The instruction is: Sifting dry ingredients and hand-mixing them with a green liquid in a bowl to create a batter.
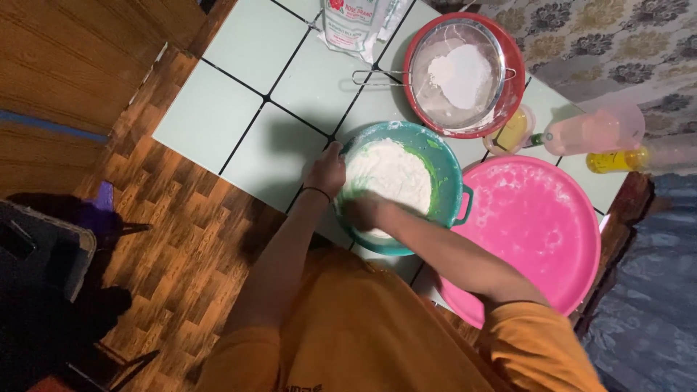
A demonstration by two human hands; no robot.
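A teal bowl (451, 164) holds white flour over green dough (392, 174) on a pale tiled table (239, 109). My left hand (327, 171) grips the bowl's left rim. My right hand (361, 210) is inside the bowl at its near side, pressed into the dough; its fingers are blurred and partly buried.
A red bowl (512, 98) with a metal sieve (457, 72) of flour stands behind. A large pink tray (537, 232) lies at the right. A flour bag (350, 25), a pink jug (595, 131), a small cup (512, 131) and a yellow bottle (617, 160) stand at the back. Wooden floor lies to the left.
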